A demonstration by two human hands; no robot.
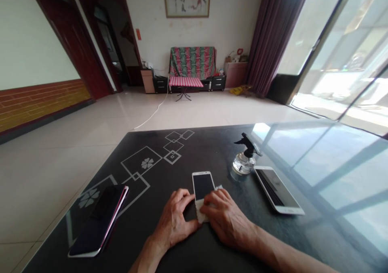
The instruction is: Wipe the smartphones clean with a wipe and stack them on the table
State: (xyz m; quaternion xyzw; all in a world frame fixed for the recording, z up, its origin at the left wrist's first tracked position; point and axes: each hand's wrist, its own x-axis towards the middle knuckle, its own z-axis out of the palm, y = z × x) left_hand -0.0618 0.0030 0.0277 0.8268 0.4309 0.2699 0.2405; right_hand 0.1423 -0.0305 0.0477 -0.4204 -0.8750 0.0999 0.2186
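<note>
A white smartphone (pixel 203 185) lies face up on the dark table in front of me, its screen dark. My left hand (pixel 175 220) steadies it, with the fingers at its left edge and the thumb near its bottom corner. My right hand (pixel 226 214) has its fingers bent around a pale cloth (pixel 200 212) pressed on the phone's lower part. Some of the cloth pokes out beyond the right fingers, and the rest is hidden under them.
A clear spray bottle (pixel 244 162) with a black trigger head stands beyond my right hand. Beside it lies a larger white tablet (pixel 279 190). At the left, a dark device with a pinkish edge (pixel 98 222) rests on the patterned glossy table (pixel 169 176).
</note>
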